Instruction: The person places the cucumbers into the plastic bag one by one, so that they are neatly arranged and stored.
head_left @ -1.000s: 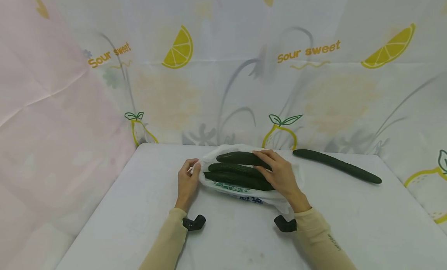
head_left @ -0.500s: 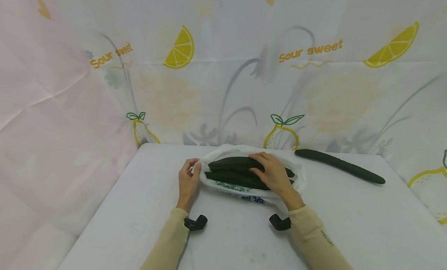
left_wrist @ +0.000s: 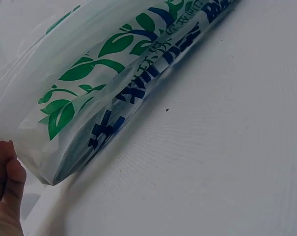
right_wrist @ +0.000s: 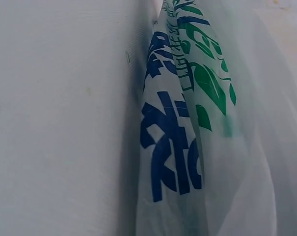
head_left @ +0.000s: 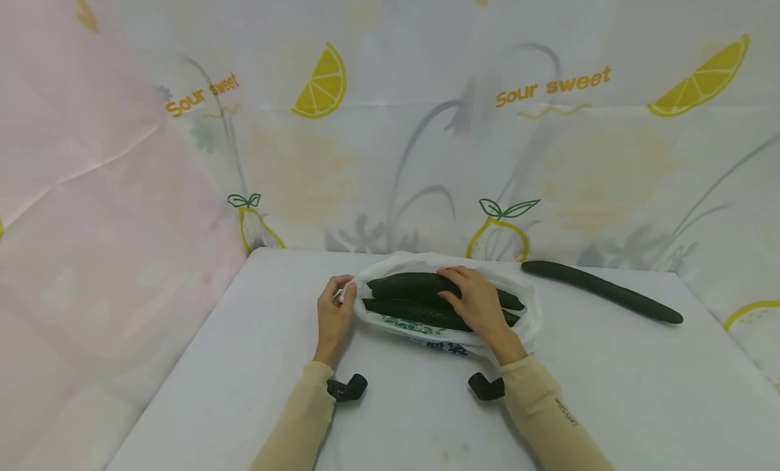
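Observation:
A white plastic bag (head_left: pixel 420 258) printed with green leaves and blue characters lies on its side, its opening facing up. My left hand (head_left: pixel 334 315) pinches the bag's left end between thumb and fingers; the left wrist view shows those fingertips on the plastic (left_wrist: pixel 84 64). Inside the bag, my right hand (head_left: pixel 481 308) grips a dark green cucumber (head_left: pixel 405 283) from above, its thumb on the near side. Another cucumber (head_left: pixel 411 311) lies in front of it. Part of the bag's contents is hidden under the right hand. Only the bag's printed side (right_wrist: pixel 187 108) shows in the right wrist view.
A single long cucumber (head_left: pixel 603 292) lies slantwise at the back right of the white table (head_left: pixel 609 390). Behind the table hangs a lemon-patterned cloth (head_left: pixel 390 153). Black devices (head_left: pixel 349 388) are strapped to both wrists.
The right hand brought its cucumber slightly left and nearer, down onto the others in the bag, then stayed nearly still. The left hand kept its hold. The head view shifted slightly.

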Action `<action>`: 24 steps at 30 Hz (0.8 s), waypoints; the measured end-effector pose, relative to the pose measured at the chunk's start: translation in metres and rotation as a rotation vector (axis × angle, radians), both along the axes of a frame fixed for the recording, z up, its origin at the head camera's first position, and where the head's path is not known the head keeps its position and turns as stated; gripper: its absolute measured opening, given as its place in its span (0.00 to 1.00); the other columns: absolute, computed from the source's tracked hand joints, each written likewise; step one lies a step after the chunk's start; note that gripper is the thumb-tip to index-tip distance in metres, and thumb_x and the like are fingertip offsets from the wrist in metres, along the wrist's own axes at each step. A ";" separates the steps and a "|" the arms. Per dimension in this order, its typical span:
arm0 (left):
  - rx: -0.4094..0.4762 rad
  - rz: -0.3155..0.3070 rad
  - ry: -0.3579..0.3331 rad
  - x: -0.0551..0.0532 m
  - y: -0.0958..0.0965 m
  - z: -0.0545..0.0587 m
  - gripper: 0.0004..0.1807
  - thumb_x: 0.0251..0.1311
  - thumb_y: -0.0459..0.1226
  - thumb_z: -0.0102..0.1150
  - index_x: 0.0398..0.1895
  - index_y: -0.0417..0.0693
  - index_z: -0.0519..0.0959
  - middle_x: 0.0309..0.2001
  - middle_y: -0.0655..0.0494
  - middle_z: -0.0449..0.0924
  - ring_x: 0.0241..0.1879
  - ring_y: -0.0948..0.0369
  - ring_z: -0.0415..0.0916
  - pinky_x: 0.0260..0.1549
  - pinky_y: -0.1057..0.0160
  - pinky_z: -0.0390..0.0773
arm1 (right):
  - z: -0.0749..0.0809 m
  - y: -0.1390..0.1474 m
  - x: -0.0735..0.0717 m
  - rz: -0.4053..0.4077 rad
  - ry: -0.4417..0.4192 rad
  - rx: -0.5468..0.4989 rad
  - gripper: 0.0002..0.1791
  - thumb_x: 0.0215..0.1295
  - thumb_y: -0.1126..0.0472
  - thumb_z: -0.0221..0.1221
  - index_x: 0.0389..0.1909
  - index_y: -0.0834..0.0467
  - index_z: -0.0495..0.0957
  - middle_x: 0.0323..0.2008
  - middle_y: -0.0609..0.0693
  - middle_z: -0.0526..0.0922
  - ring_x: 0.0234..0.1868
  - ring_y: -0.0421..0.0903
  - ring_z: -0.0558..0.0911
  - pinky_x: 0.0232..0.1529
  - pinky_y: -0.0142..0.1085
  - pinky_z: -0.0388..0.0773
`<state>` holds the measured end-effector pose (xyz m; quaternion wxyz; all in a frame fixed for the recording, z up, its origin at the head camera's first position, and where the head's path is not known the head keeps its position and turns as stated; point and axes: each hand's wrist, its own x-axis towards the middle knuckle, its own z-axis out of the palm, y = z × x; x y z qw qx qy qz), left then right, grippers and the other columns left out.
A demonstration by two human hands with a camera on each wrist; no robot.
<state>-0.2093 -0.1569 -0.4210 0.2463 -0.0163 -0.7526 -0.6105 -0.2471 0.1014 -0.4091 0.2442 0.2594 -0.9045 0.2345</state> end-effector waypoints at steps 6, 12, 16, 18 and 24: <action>-0.006 0.002 0.016 0.000 0.000 0.000 0.11 0.65 0.31 0.53 0.45 0.31 0.76 0.42 0.38 0.79 0.36 0.65 0.72 0.31 0.75 0.70 | -0.003 -0.002 -0.001 -0.013 -0.006 0.000 0.21 0.52 0.60 0.68 0.50 0.56 0.80 0.47 0.51 0.82 0.46 0.50 0.81 0.40 0.43 0.79; 0.012 -0.012 0.007 -0.002 0.000 -0.002 0.11 0.65 0.32 0.53 0.45 0.31 0.76 0.42 0.38 0.78 0.35 0.64 0.72 0.30 0.76 0.70 | -0.004 -0.001 -0.002 -0.030 -0.034 -0.013 0.20 0.53 0.59 0.68 0.50 0.55 0.80 0.48 0.51 0.82 0.46 0.50 0.81 0.41 0.43 0.79; 0.012 -0.014 0.008 -0.002 0.000 -0.002 0.11 0.65 0.32 0.53 0.45 0.31 0.76 0.41 0.38 0.78 0.34 0.67 0.73 0.30 0.75 0.70 | -0.006 0.000 -0.004 -0.044 -0.046 -0.016 0.21 0.54 0.59 0.68 0.50 0.55 0.80 0.47 0.51 0.82 0.45 0.50 0.81 0.40 0.43 0.79; 0.013 -0.017 0.013 -0.002 0.000 -0.002 0.11 0.65 0.32 0.53 0.45 0.31 0.76 0.41 0.38 0.78 0.33 0.68 0.72 0.30 0.75 0.70 | -0.007 0.000 -0.005 -0.052 -0.049 -0.022 0.21 0.53 0.59 0.68 0.50 0.54 0.80 0.47 0.52 0.82 0.44 0.50 0.82 0.39 0.43 0.79; 0.030 -0.035 0.016 -0.002 0.000 -0.002 0.11 0.64 0.31 0.54 0.45 0.31 0.76 0.41 0.37 0.78 0.33 0.69 0.72 0.30 0.75 0.70 | -0.009 0.001 -0.007 -0.070 -0.046 -0.042 0.20 0.53 0.59 0.68 0.48 0.55 0.81 0.46 0.53 0.83 0.42 0.52 0.82 0.38 0.44 0.79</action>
